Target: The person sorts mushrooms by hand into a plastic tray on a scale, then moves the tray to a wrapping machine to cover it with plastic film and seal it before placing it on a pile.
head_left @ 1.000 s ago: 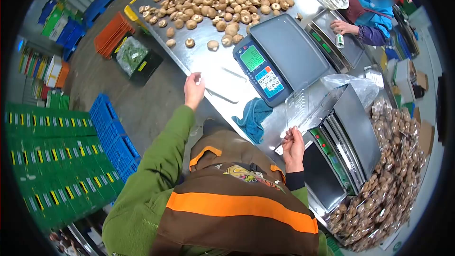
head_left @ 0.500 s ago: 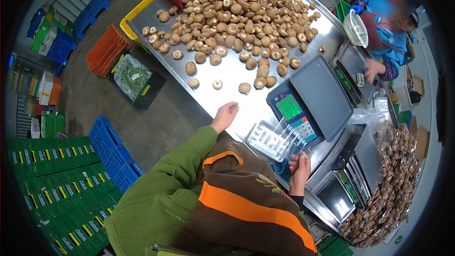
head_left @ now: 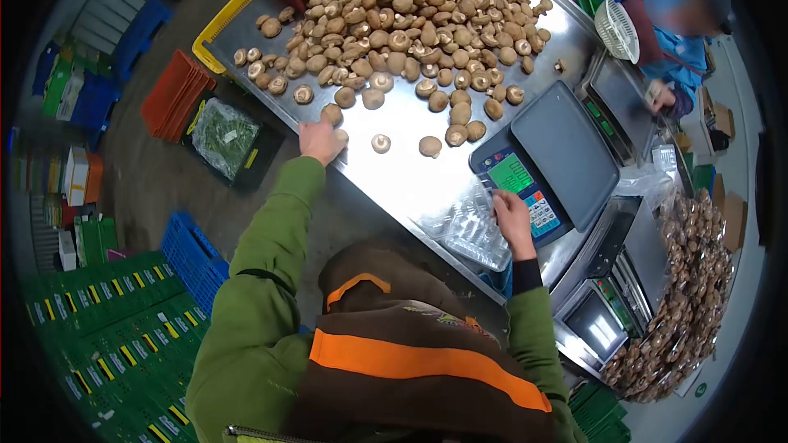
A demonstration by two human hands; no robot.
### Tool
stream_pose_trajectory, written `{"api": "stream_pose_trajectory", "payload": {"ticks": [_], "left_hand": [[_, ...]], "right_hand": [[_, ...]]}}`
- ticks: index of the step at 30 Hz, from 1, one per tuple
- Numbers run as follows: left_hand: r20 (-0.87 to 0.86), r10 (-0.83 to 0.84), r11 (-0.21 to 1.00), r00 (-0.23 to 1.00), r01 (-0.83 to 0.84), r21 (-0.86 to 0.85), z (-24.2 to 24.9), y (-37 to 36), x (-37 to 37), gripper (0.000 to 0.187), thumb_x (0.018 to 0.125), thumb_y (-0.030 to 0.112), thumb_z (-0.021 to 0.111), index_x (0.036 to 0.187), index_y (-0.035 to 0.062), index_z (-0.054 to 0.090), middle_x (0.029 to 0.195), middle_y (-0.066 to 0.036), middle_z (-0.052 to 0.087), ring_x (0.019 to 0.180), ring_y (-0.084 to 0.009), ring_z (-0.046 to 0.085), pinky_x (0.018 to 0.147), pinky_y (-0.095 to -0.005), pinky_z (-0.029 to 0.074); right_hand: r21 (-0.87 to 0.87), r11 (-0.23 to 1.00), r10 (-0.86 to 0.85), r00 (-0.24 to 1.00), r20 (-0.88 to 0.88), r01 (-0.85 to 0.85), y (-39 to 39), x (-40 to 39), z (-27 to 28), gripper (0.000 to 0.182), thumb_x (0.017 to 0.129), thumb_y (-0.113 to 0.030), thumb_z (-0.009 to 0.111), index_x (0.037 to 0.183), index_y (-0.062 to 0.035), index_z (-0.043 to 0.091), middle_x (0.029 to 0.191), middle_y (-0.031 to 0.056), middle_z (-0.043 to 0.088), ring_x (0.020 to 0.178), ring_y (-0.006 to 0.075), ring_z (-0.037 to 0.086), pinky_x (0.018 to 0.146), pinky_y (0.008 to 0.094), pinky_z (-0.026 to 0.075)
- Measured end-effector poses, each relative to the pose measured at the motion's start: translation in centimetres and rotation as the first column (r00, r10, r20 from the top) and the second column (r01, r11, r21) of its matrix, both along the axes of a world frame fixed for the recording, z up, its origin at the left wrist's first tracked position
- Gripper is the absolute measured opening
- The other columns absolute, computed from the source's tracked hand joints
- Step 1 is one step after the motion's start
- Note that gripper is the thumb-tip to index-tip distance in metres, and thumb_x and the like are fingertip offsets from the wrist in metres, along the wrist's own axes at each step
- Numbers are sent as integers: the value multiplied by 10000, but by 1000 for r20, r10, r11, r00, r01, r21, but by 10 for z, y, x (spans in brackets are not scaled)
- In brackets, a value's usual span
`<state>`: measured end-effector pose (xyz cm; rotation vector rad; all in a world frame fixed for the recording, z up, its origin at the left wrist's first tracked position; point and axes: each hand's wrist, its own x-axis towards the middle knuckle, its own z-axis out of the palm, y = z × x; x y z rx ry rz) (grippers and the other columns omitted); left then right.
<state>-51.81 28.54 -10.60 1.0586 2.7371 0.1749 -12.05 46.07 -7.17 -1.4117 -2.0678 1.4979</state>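
Observation:
My left hand (head_left: 318,143) is at the near-left edge of the steel table, its fingers closed around a brown mushroom (head_left: 341,138) that they partly cover. Another mushroom (head_left: 332,114) sits right beside the fingertips. On the right, my right hand (head_left: 510,215) pinches the rim of a clear plastic tray (head_left: 474,228), which lies over the table's near edge beside the scale. A pale upturned mushroom (head_left: 381,143) and a brown one (head_left: 429,146) lie between my hands. Beyond them rises a large heap of mushrooms (head_left: 402,25).
A digital scale (head_left: 566,156) with a green display stands right of centre. Bagged mushrooms (head_left: 681,303) are piled at the far right. Across the table, a co-worker (head_left: 677,57) has a white basket (head_left: 617,29). Green crates (head_left: 115,344) and an orange crate stack (head_left: 176,94) stand left.
My left hand has reached forward and left onto a mushroom at the table edge. My right hand has moved up toward the scale, and the clear tray has shifted with it.

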Motion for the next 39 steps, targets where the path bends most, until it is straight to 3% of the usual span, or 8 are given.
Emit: {"api": "stream_pose_trajectory", "payload": {"ticks": [5,7,12,25,28,33,36,39], "left_hand": [[605,-45,666,795,-428,611,-25,25,17,650,708,221,794,1221,-26,479,931,-142,651,846,-228,628,797,-365,484],[390,-12,667,921,-283,689,-29,10,23,568,794,185,751,1237,-36,472,979,-143,631,848,-185,625,763,-313,505],[610,344,517,714,-686,512,-68,1,3,564,840,332,704,1205,-51,508,1095,-181,598,913,-197,621,800,-313,503],[986,61,150,-155,-975,-163,-29,114,-58,486,886,575,536,1032,112,563,952,-1,555,824,-137,501,745,-362,425],[977,-201,83,74,-992,93,-8,156,-56,433,933,484,549,993,55,557,956,-15,567,835,-141,530,739,-268,436],[943,78,173,322,-936,306,-46,178,-59,414,938,415,578,987,6,536,894,-27,535,827,-103,474,757,-264,419],[634,65,395,770,-603,692,-53,159,-41,267,919,239,623,1005,4,530,937,-60,520,890,-161,478,839,-291,398],[679,-55,431,732,-596,678,-69,146,-45,257,906,208,631,1007,-4,526,1031,-100,524,978,-206,480,919,-338,377]], "right_hand": [[-30,984,177,964,199,-175,7,-39,-36,250,889,-156,557,992,54,646,694,79,641,560,122,595,518,266,461],[-88,970,244,927,283,-229,8,-56,-35,249,884,-149,555,959,69,646,686,88,647,553,134,606,518,276,473],[-288,956,122,964,236,-50,1,-95,-60,232,883,-85,500,770,74,626,634,132,651,530,162,628,492,309,481],[-301,921,-284,955,-79,249,48,-244,-93,219,961,-144,472,940,53,567,699,136,643,559,157,628,462,275,504],[-253,921,-330,938,-102,297,75,-280,-104,232,970,-151,448,922,46,560,683,121,641,552,169,634,452,282,505],[-198,951,-263,959,-104,239,111,-315,-105,185,965,-134,444,959,24,540,738,120,651,592,173,647,498,276,519],[-663,745,-99,969,-225,-78,123,-292,-96,271,964,-94,417,1219,-9,444,983,120,653,693,177,669,598,263,535],[-728,686,-185,972,-145,22,112,-280,-92,380,969,-76,397,1347,-41,373,1023,118,647,731,194,680,595,257,537]]}}
